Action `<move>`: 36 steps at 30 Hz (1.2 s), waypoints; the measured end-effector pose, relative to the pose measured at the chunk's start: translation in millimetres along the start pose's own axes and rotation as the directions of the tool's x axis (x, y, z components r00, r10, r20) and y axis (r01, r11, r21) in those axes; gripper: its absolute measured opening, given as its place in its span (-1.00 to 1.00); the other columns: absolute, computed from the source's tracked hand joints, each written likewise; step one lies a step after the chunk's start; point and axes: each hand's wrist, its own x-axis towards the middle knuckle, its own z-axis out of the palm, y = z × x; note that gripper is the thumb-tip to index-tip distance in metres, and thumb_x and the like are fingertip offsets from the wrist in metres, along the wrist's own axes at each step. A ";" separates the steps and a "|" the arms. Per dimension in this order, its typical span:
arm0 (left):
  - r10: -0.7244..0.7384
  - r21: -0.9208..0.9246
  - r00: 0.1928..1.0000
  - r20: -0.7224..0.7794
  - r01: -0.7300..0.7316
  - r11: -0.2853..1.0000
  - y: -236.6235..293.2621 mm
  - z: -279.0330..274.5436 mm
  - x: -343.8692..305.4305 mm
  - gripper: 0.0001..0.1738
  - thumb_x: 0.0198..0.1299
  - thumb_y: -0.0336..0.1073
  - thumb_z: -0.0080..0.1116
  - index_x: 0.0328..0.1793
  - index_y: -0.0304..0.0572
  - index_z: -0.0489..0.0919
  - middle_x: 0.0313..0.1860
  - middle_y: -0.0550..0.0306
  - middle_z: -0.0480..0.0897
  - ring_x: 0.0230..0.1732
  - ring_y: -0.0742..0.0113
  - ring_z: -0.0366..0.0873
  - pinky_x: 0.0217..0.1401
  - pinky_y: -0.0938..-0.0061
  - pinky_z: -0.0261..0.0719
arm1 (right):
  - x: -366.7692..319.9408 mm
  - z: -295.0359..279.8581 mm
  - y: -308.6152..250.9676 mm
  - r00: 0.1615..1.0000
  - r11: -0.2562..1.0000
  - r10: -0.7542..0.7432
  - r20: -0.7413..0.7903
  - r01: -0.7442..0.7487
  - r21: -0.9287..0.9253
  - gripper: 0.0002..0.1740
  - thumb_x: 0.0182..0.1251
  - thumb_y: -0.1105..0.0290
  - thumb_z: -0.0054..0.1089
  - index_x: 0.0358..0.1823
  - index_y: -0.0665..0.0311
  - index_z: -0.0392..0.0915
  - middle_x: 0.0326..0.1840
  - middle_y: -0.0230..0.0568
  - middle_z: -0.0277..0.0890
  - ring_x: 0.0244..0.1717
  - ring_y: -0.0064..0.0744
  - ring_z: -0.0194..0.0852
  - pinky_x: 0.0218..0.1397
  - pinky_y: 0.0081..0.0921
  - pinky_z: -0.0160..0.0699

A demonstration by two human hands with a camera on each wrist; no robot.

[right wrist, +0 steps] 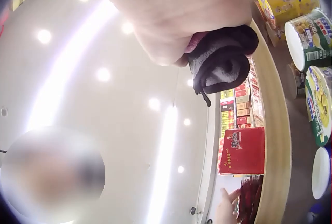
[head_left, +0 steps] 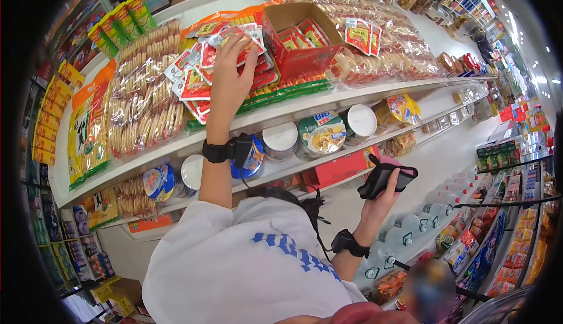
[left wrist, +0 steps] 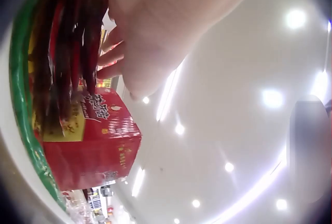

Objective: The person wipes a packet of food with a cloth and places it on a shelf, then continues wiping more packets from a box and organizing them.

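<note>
My left hand [head_left: 233,66] rests on a pile of red-and-white snack packets [head_left: 196,83] on the upper shelf, its fingers lying loosely over the top ones. The left wrist view shows these packets [left wrist: 70,53] edge-on beside the palm. Just right of the pile stands an open red cardboard box [head_left: 302,57] with more such packets inside. Out in front of the shelves, my right hand [head_left: 384,201] grips a rolled dark grey cloth [right wrist: 223,60] with black edging and a bit of pink. Each wrist wears a black strap.
Bagged round crackers [head_left: 143,89] lie left of the pile, and more bags [head_left: 375,66] lie right of the box. Noodle cups [head_left: 322,133] line the shelf below. Large water bottles [head_left: 404,230] stand on the floor at right, before another stocked rack [head_left: 516,236].
</note>
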 end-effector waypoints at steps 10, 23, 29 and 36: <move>0.285 -0.168 0.892 0.351 -0.240 0.956 26.6 83.8 92.4 -0.75 0.31 -0.31 0.13 -0.08 -0.35 0.68 -0.08 -0.28 0.71 -0.07 -0.19 0.70 0.00 0.08 0.63 | -12.9 13.8 -8.7 0.997 0.999 0.019 0.078 -0.021 0.032 -0.69 0.59 0.18 0.20 0.15 0.21 0.49 -0.10 -0.28 0.66 -0.21 -0.48 0.70 -0.20 -0.43 0.77; 0.080 0.041 0.514 0.854 -0.221 0.975 13.8 118.9 108.1 -0.32 0.23 -0.24 0.20 0.54 0.00 0.45 0.18 -0.36 0.67 0.17 -0.25 0.65 0.27 0.08 0.59 | -14.7 11.4 -7.6 0.998 1.000 0.016 0.054 -0.016 0.003 -0.64 0.58 0.17 0.21 0.21 0.22 0.46 -0.06 -0.24 0.64 -0.20 -0.42 0.70 -0.17 -0.40 0.78; 0.037 0.086 0.516 0.856 -0.212 0.974 17.1 116.4 100.9 -0.38 0.24 -0.11 0.26 0.44 -0.04 0.54 0.12 -0.31 0.71 0.10 -0.24 0.69 0.22 0.09 0.62 | -21.6 19.0 -6.6 0.999 0.999 0.038 0.011 -0.038 0.019 -0.63 0.58 0.17 0.21 0.19 0.26 0.46 -0.06 -0.21 0.65 -0.20 -0.41 0.70 -0.17 -0.41 0.78; -0.055 0.219 0.549 0.834 -0.237 0.947 25.3 108.7 109.0 -0.62 0.14 -0.13 0.34 0.00 -0.20 0.74 -0.05 -0.27 0.75 0.00 -0.20 0.73 0.09 0.07 0.68 | -20.8 11.3 2.1 0.999 0.999 0.045 0.002 -0.045 0.022 -0.70 0.61 0.19 0.16 0.13 0.24 0.48 -0.17 -0.27 0.66 -0.32 -0.46 0.68 -0.33 -0.46 0.67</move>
